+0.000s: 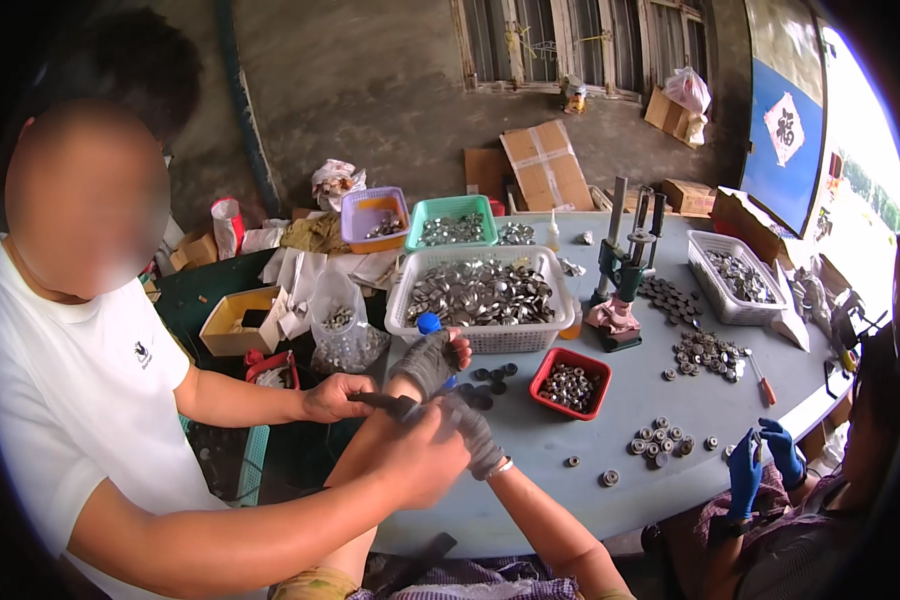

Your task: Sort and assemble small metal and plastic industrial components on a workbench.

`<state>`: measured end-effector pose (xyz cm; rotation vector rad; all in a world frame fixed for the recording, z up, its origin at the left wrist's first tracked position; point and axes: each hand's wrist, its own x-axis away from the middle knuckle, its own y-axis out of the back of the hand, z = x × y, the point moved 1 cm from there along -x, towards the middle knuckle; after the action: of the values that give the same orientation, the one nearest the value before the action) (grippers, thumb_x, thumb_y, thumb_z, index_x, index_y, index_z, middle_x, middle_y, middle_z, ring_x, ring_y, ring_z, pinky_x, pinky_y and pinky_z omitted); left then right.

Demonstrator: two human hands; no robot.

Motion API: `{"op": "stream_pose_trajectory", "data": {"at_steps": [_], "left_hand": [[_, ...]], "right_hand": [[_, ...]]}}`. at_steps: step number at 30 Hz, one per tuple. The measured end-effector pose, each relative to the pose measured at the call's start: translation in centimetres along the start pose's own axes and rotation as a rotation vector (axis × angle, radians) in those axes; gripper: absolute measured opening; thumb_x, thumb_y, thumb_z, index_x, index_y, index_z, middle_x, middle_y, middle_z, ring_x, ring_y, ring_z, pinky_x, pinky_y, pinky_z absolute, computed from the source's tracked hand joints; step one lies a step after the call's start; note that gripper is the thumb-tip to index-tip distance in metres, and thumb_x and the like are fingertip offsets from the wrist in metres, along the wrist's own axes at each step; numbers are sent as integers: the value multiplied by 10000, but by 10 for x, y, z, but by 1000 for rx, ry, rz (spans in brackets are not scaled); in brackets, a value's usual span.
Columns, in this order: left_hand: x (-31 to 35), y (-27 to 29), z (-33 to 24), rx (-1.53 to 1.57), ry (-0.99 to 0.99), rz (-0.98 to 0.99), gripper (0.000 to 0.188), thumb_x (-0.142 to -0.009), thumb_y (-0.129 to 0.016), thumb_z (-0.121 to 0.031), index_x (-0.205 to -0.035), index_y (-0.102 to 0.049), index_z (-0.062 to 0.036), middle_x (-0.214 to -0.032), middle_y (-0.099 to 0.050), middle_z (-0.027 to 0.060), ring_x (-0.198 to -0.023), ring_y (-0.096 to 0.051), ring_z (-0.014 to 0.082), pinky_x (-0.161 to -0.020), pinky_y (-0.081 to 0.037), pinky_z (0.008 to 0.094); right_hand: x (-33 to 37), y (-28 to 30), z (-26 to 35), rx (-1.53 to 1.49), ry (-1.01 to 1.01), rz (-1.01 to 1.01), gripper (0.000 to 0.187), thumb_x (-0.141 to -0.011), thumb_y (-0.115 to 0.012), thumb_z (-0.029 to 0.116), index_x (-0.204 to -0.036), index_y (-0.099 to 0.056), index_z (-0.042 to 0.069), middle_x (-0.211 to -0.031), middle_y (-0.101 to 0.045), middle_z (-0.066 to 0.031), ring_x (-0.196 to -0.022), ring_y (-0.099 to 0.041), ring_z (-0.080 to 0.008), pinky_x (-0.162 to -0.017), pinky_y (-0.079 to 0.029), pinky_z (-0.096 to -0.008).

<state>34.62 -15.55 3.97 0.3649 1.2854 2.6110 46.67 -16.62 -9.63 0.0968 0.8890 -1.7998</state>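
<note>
Daylight from right-hand opening (865, 110), blown out; back wall (360, 85) dimmer; fisheye bowing, black corners.

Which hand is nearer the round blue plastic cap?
Left: the grey-gloved left hand is just below the blue cap in the picture; the grey-gloved right hand lies farther down.

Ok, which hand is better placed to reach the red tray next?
Right, probably. The right hand lies farther right, toward the red tray. The left hand looks hemmed in: a co-worker's hands work a black strap at its wrist.
</note>
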Motion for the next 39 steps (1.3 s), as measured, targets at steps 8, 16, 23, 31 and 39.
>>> {"op": "stream_pose_trajectory", "data": {"at_steps": [8,16,23,31,39], "left_hand": [[12,3,-17,158,-78,55,213,-874,-548,-218,-944,-650,-45,-963,-628,75,-1002,-563,233,-969,-386,406],[23,-27,-55,330,-179,185,215,-932,-525,-229,-953,-645,-51,-985,-627,75,-1014,-550,203,-946,-402,345],[14,-39,-98,-111,636,151,194,-911,-583,-165,-995,-584,9,-945,-589,75,-888,-592,177,-826,-515,266],[13,-53,-59,-648,-145,355,206,-877,-570,-155,-1060,-581,-62,-819,-637,111,-581,-620,238,-533,-529,357],[-24,-76,-4,663,416,-50,182,-872,-569,-129,-1043,-571,-68,-782,-630,86,-572,-609,195,-536,-518,316]], "right_hand": [[24,1,-14,379,-126,71,291,-892,-562,94,-1179,-554,45,-1110,-603,-66,-1004,-555,-121,-870,-474,-259],[83,20,-32,503,-242,305,268,-890,-542,71,-1149,-588,21,-1117,-593,-48,-1019,-557,-153,-890,-466,-293],[61,15,-21,341,-349,329,302,-853,-605,10,-1154,-578,18,-1017,-623,-15,-927,-568,-106,-830,-492,-270],[52,-6,-25,83,-404,134,361,-843,-622,-10,-1193,-546,33,-1114,-603,-44,-987,-563,-119,-843,-486,-279],[96,51,-16,221,-313,-465,177,-879,-594,44,-1041,-525,25,-926,-643,-127,-616,-558,-142,-558,-467,-264]]}}
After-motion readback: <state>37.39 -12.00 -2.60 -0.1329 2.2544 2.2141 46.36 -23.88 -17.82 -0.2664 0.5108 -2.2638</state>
